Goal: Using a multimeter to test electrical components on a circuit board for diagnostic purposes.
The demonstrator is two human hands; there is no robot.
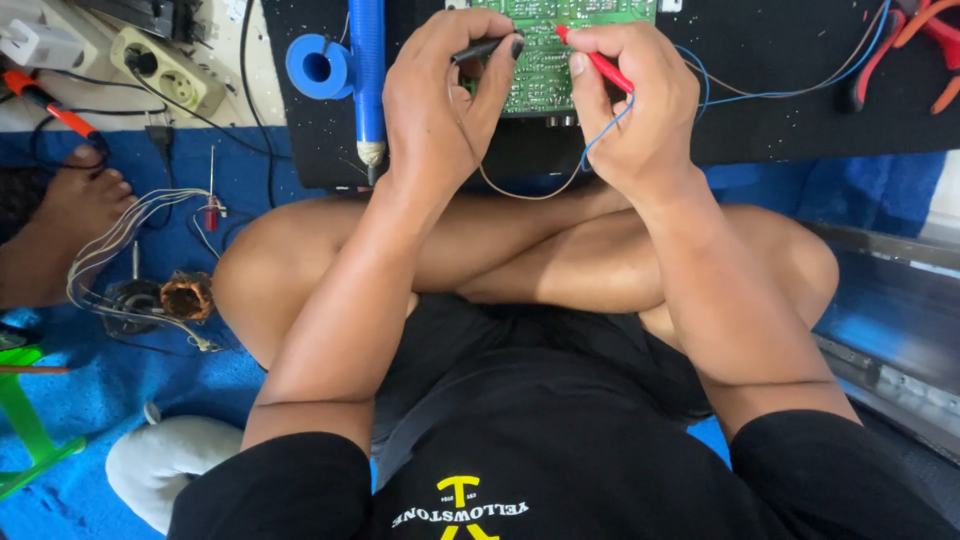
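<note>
A green circuit board (pixel 545 60) lies on a black mat (pixel 780 100) in front of my crossed legs. My left hand (pixel 440 110) grips a black probe (pixel 485 47) with its tip against the board's left part. My right hand (pixel 625 105) pinches a red probe (pixel 600 62) whose tip touches the board's upper right. Thin blue and brown wires (pixel 600 135) run under my right hand and off to the right.
A blue desoldering pump (pixel 366 70) lies left of the board beside a blue solder reel (pixel 318 66). A power strip (pixel 165 68), a red-handled tool (pixel 50 105), a small motor coil with wires (pixel 185 295) and another person's foot (pixel 70 215) sit left. Orange-handled pliers (pixel 935 40) lie top right.
</note>
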